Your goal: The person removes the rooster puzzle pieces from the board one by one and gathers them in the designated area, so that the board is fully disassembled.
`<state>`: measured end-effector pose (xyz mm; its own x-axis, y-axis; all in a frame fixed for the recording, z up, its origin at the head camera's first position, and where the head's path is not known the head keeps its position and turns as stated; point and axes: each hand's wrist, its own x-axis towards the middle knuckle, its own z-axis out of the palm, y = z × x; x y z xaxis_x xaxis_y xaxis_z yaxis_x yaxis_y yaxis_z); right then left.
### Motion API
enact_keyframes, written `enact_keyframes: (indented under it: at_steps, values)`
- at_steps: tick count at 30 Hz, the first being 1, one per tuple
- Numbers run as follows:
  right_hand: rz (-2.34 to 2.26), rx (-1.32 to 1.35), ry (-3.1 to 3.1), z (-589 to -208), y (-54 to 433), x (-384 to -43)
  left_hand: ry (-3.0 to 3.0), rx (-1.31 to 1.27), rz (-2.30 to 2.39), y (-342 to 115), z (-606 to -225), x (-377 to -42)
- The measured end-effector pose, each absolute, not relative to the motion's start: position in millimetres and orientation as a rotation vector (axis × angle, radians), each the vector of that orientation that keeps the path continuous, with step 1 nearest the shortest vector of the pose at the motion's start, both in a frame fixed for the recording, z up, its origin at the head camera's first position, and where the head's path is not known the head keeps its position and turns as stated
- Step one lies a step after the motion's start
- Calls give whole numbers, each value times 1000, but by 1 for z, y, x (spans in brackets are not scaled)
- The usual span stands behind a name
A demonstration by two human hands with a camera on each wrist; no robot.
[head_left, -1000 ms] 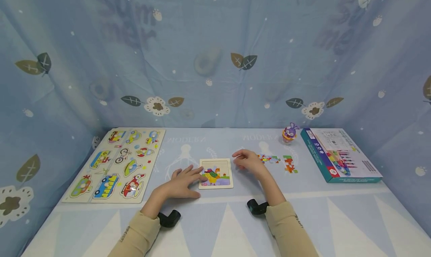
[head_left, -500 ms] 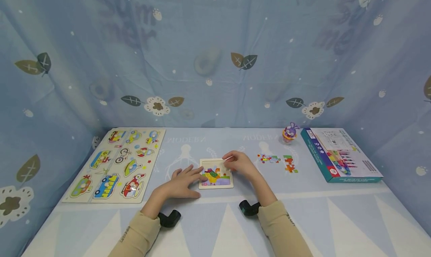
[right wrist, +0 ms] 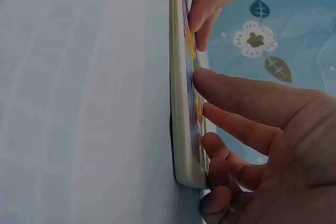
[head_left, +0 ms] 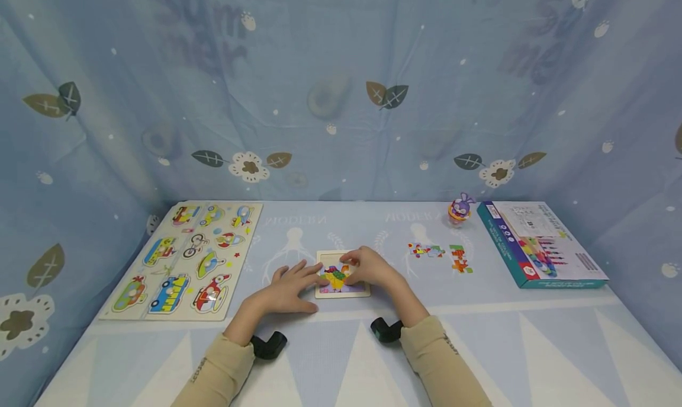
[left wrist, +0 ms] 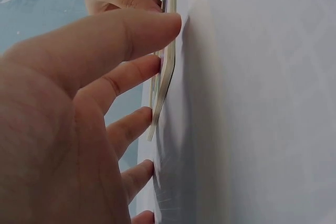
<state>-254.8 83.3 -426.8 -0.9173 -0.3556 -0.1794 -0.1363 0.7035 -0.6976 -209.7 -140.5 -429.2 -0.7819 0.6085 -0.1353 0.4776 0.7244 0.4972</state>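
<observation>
A small square wooden jigsaw puzzle (head_left: pixel 343 294) lies in front of me, its tray partly filled with a colourful picture and bare wood along the top. My left hand (head_left: pixel 290 288) rests at its left side with fingers spread, the fingertips on the frame's edge and the thumb near its lower corner. My right hand (head_left: pixel 373 269) reaches over the puzzle's right side, thumb and index finger pinching a small puzzle piece (head_left: pixel 346 269) down at the picture's surface. The piece is mostly hidden by the fingers. In the right wrist view the thumb (right wrist: pixel 210 83) touches the picture.
Joined loose puzzle pieces (head_left: pixel 426 250) and an orange group of pieces (head_left: pixel 460 259) lie to the right. Farther back stand a purple rabbit toy (head_left: pixel 460 210) and a flat teal-edged box (head_left: pixel 543 244). A vehicle peg board (head_left: pixel 183 262) lies left.
My right hand has moved left from beside the frame to over the puzzle, its fingers lowering onto the picture. The left hand has stayed in place.
</observation>
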Motion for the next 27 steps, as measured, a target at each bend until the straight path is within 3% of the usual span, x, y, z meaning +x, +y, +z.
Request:
enact_keyframes:
  at_steps: [27]
  values:
    - [-1492,-231,2493,-427,100,-255,2654,848,614,-140,-429,-209]
